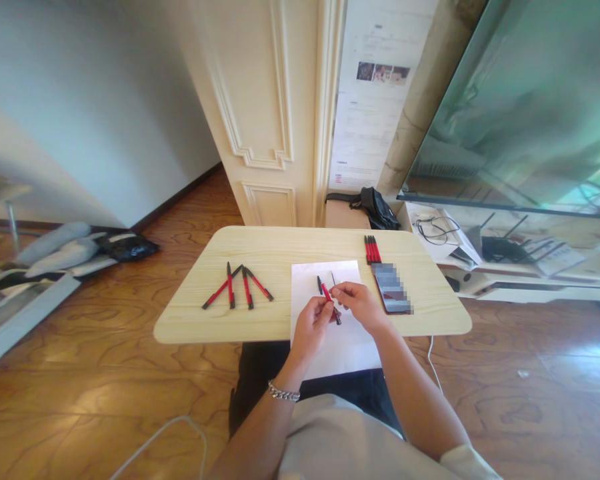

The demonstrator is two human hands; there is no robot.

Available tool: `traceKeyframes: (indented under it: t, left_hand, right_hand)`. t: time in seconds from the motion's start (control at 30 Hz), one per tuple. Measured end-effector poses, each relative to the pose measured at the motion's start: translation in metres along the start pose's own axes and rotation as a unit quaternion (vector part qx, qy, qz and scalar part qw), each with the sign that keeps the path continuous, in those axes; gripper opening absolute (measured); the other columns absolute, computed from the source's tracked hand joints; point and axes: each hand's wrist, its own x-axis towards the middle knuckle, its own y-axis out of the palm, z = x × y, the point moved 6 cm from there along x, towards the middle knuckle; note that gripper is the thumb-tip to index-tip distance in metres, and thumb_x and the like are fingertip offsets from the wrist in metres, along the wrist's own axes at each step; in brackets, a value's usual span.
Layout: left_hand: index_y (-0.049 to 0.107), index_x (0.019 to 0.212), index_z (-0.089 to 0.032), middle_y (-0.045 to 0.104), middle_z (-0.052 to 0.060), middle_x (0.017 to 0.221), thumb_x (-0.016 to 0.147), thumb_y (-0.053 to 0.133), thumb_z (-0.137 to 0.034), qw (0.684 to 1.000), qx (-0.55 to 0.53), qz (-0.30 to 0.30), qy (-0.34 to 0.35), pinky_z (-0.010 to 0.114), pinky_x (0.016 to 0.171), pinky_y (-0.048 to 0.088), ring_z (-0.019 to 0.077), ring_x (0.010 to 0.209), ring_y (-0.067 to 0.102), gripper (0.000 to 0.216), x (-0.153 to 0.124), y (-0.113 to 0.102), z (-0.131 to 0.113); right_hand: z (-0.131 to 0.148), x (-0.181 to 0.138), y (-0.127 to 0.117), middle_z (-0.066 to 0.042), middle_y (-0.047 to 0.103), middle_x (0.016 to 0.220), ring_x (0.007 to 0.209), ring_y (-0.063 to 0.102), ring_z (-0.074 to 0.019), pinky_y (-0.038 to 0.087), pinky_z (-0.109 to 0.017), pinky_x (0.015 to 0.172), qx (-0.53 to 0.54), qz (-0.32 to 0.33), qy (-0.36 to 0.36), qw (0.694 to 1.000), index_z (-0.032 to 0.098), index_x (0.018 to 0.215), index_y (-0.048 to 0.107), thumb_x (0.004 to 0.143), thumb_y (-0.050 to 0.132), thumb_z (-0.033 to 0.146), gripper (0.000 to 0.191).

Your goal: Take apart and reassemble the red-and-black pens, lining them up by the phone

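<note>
My left hand [313,325] is closed around a red pen barrel [326,291] with a black end, held at a slant over a white sheet of paper [307,280]. Close beside it, my right hand [359,303] is pinched, its fingertips near the barrel. From those fingertips a thin dark stick [333,276] like a pen refill pokes up. A small black pen part [319,285] shows just left of the barrel, seemingly on the paper. Several red and black pens [231,287] lie spread on the table's left side.
Right of the paper, a phone [393,290] lies on the wooden table [260,243], with several red pens [373,249] in a row above it. A black bag [380,208] sits behind the table. A white cable [433,360] hangs at its right front edge.
</note>
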Motion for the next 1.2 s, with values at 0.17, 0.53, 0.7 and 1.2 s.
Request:
traceKeyframes:
  t: [0.17,0.53,0.7,1.2]
  left_hand:
    - [0.052,0.089,-0.015,0.067,0.007,0.084,0.08,0.062,-0.047,0.998,-0.045,-0.02,-0.043,0.039,0.079,0.055,0.0189,0.08,0.067,0.034,-0.001,-0.007,0.003]
    - [0.056,0.105,-0.014,0.066,0.006,0.081,0.079,0.063,-0.046,0.999,-0.021,-0.021,-0.018,0.037,0.076,0.054,0.0192,0.079,0.067,0.041,0.0,-0.011,0.0]
    - [0.057,0.1,-0.015,0.065,0.005,0.08,0.081,0.061,-0.044,1.0,-0.007,-0.022,-0.007,0.033,0.073,0.052,0.0168,0.075,0.065,0.035,0.001,-0.012,-0.001]
    - [0.062,0.102,-0.016,0.068,0.008,0.089,0.083,0.058,-0.044,0.996,0.083,-0.028,0.019,0.03,0.073,0.05,0.0168,0.076,0.064,0.033,-0.002,-0.013,0.001]
  right_hand:
    - [-0.009,0.029,-0.045,-0.004,0.07,0.086,0.077,0.06,-0.0161,0.043,-0.027,0.073,-0.237,-0.133,0.006,0.962,0.018,0.085,0.07,0.081,0.056,0.034,0.022]
    - [-0.021,0.042,-0.03,-0.008,0.069,0.088,0.081,0.061,-0.0168,0.04,-0.025,0.073,-0.431,-0.105,0.036,0.896,0.017,0.082,0.07,0.08,0.058,0.024,0.014]
    - [-0.009,0.034,-0.03,-0.005,0.068,0.08,0.074,0.059,-0.0151,0.043,-0.026,0.07,-0.24,-0.117,0.0,0.964,0.017,0.087,0.068,0.08,0.057,0.027,0.017]
    - [0.025,0.005,-0.003,-0.003,0.067,0.075,0.065,0.054,-0.0133,0.041,-0.026,0.06,-0.006,-0.043,-0.038,0.998,0.018,0.09,0.071,0.075,0.064,0.037,0.026]
